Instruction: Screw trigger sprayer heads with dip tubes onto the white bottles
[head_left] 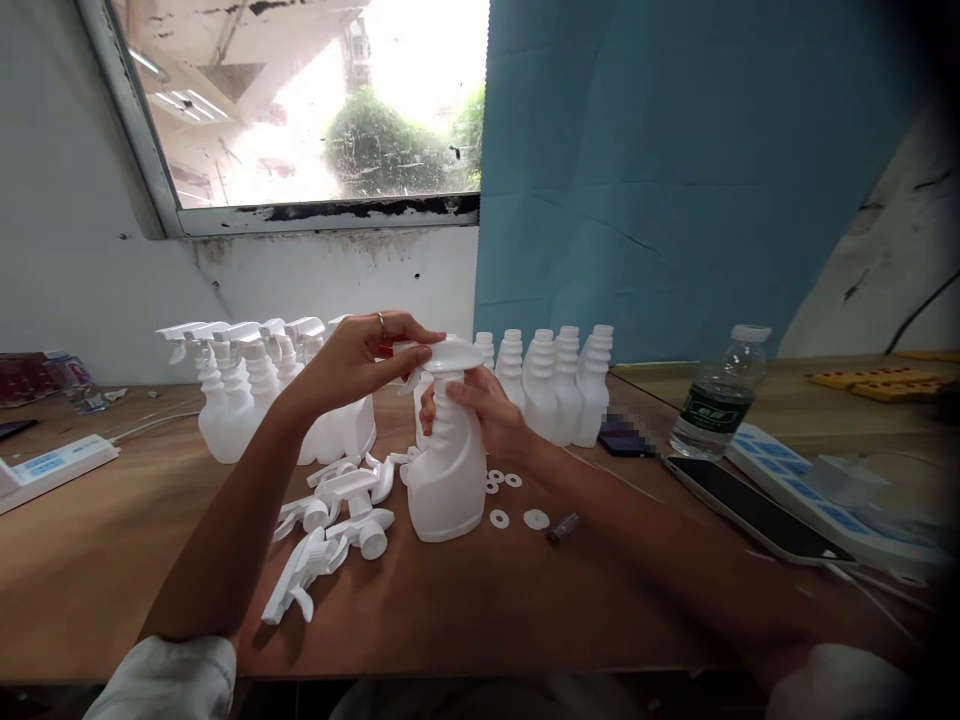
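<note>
A white spray bottle (pixel 448 485) stands upright in front of me, a white trigger sprayer head (pixel 452 354) on its neck. My left hand (pixel 367 350), with a ring on one finger, pinches the sprayer head from the left. Wrapped round the bottle's ribbed neck is my right hand (pixel 491 410). Several loose trigger sprayer heads (pixel 352 487) lie in a pile left of the bottle. To its right are several flat white ring washers (pixel 499 519). How far the head is screwed on is hidden by the fingers.
Bottles with sprayer heads (pixel 232 400) stand back left; open-necked bottles (pixel 541 390) stand back right. On the right are a water bottle (pixel 716 400), a phone (pixel 757 508) and a power strip (pixel 780 480). Another power strip (pixel 60 470) lies left. A small dark cylinder (pixel 563 528) lies near the washers.
</note>
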